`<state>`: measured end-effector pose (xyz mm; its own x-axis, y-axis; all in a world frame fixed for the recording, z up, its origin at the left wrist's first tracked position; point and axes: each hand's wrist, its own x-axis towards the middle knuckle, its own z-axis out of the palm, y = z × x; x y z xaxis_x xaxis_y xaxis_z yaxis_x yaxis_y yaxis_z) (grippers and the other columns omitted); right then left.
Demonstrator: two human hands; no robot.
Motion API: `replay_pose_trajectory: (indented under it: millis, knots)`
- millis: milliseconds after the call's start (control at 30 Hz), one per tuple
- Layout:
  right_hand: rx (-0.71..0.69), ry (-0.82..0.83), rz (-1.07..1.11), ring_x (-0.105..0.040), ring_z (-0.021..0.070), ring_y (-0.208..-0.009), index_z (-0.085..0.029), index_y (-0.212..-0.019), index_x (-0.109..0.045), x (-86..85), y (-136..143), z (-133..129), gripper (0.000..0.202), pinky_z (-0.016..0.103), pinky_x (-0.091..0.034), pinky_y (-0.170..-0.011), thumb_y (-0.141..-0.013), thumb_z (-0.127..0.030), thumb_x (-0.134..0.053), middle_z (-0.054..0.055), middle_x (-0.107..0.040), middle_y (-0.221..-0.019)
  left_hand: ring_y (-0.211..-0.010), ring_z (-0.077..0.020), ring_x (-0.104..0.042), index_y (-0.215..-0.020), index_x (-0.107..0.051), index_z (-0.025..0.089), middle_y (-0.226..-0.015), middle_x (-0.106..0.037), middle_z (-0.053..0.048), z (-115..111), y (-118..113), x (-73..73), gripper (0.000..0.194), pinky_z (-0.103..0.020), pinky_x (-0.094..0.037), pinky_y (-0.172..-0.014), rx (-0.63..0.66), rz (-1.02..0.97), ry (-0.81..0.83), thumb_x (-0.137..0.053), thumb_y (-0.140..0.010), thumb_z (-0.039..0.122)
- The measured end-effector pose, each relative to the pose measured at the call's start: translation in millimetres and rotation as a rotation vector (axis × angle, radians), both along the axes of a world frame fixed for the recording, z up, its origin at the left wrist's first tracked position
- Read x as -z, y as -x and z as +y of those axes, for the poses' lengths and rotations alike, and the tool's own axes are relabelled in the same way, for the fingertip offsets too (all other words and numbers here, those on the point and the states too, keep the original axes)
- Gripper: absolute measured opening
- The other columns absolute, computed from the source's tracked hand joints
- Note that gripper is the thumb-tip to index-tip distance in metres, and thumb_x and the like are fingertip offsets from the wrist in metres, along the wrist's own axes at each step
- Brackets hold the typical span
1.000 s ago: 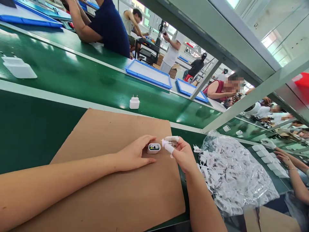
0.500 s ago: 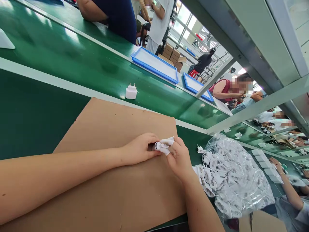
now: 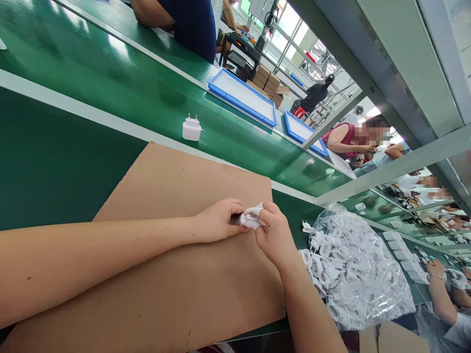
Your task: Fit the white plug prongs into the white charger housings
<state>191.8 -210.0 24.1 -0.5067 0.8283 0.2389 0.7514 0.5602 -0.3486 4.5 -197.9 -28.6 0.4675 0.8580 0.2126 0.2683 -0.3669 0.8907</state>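
Above the right part of a brown cardboard sheet (image 3: 191, 279), both hands meet at one small white plastic charger shell (image 3: 250, 217). My left hand (image 3: 218, 220) pinches its left end between thumb and fingers. On the other end, the thumb and fingertips of my right hand (image 3: 275, 236) are closed, with white coverings on some fingertips. Fingers hide much of the shell, so its inside cannot be made out. Right of my right forearm, a clear plastic bag (image 3: 368, 269) spills many similar white plug shells (image 3: 322, 247).
A white plug charger (image 3: 192, 129) stands prongs up on the green conveyor belt (image 3: 147, 103) beyond the cardboard. Blue-rimmed trays (image 3: 243, 98) lie behind the belt. A slanting metal frame (image 3: 390, 164) crosses the right side. At the far right, a co-worker's hand (image 3: 436, 268) is near white boxes (image 3: 406, 257).
The shell has turned slightly between my fingers, and both hands stay on it. On the belt, the plug charger has shifted left. The view has tilted a little.
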Motion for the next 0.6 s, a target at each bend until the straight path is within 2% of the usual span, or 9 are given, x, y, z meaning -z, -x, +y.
replay_pose_trajectory:
  millis: [100,267,367,467,533,600]
  knots:
    - [0.008,-0.011,-0.006,-0.048,0.0178,-0.074,-0.022,-0.064,-0.051,1.8,0,1,0.023,0.027,-0.036,-0.061,-0.065,0.0,-0.045,0.002,-0.046,-0.075,-0.083,-0.022,-0.061,-0.085,-0.072,0.021,-0.085,-0.064,-0.005,0,0,-0.4,0.031,-0.032,-0.049,-0.072,0.002,0.0,0.016,-0.066,-0.083,0.051]
    - [0.112,-0.022,0.041,-0.051,0.019,-0.076,-0.021,-0.075,-0.063,11.9,2,-3,0.025,0.028,-0.042,-0.065,-0.067,-0.002,-0.05,0.003,-0.051,-0.078,-0.082,-0.0229,-0.062,-0.079,-0.068,0.02,-0.084,-0.065,-0.005,1,-2,3.1,0.033,-0.033,-0.05,-0.071,-0.055,0.05,0.009,-0.065,-0.08,0.053]
    - [0.14,-0.014,0.155,-0.057,0.0205,-0.088,-0.022,-0.101,-0.07,22.7,3,-8,0.035,0.03,-0.049,-0.075,-0.075,-0.005,-0.056,0.005,-0.06,-0.09,-0.088,-0.0252,-0.065,-0.085,-0.07,0.021,-0.089,-0.07,-0.006,-2,-5,1.0,0.032,-0.035,-0.052,-0.079,-0.057,0.081,-0.025,-0.062,-0.081,0.052]
    - [0.19,0.01,0.296,-0.06,0.0217,-0.101,-0.028,-0.139,-0.055,33.0,2,-11,0.059,0.033,-0.053,-0.086,-0.082,-0.014,-0.063,0.005,-0.065,-0.106,-0.101,-0.0268,-0.068,-0.11,-0.07,0.025,-0.11,-0.074,-0.006,-3,-7,-3.0,0.04,-0.036,-0.054,-0.09,-0.034,0.054,0.009,-0.062,-0.082,0.053]
    - [0.244,-0.01,0.354,-0.059,0.0238,-0.108,-0.029,-0.15,-0.042,36.2,2,-13,0.071,0.036,-0.054,-0.088,-0.084,-0.021,-0.067,0.007,-0.064,-0.116,-0.098,-0.0273,-0.07,-0.118,-0.068,0.025,-0.114,-0.075,-0.006,3,-7,-5.3,0.051,-0.035,-0.056,-0.087,-0.036,0.078,0.079,-0.063,-0.08,0.058]
    - [0.292,-0.062,0.389,-0.056,0.0263,-0.115,-0.029,-0.153,-0.037,34.9,1,-15,0.074,0.039,-0.054,-0.091,-0.086,-0.026,-0.068,0.01,-0.06,-0.126,-0.088,-0.0268,-0.072,-0.116,-0.068,0.025,-0.107,-0.078,-0.004,19,-4,-7.8,0.054,-0.034,-0.058,-0.079,-0.111,0.163,0.071,-0.063,-0.077,0.062]
